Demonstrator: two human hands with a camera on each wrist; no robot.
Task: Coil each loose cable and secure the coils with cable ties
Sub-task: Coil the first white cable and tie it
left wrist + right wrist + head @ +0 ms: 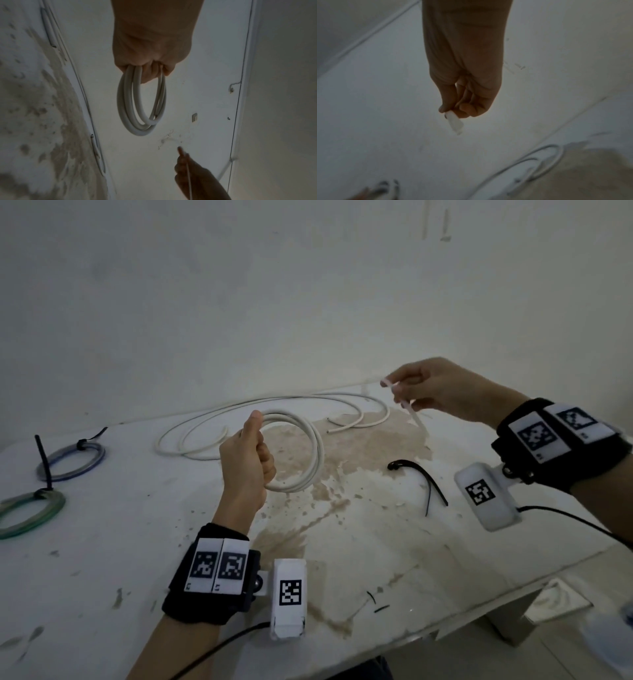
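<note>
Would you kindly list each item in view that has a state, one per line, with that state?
White cable coil: coiled, untied, held above the table by the left hand.
White cable tie: open, pinched by the right hand.
Loose white cable: uncoiled on the table.
Blue coil: coiled and tied.
Green coil: coiled and tied.
Black cable tie: unused, lying on the table.

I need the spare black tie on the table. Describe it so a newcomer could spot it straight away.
On the stained table, look right of the white coil held up by the left hand. The black tie lies loose and curved beside the brown stain, below the right hand. Unlike the black ties on the blue coil and green coil at far left, it binds nothing.
</note>
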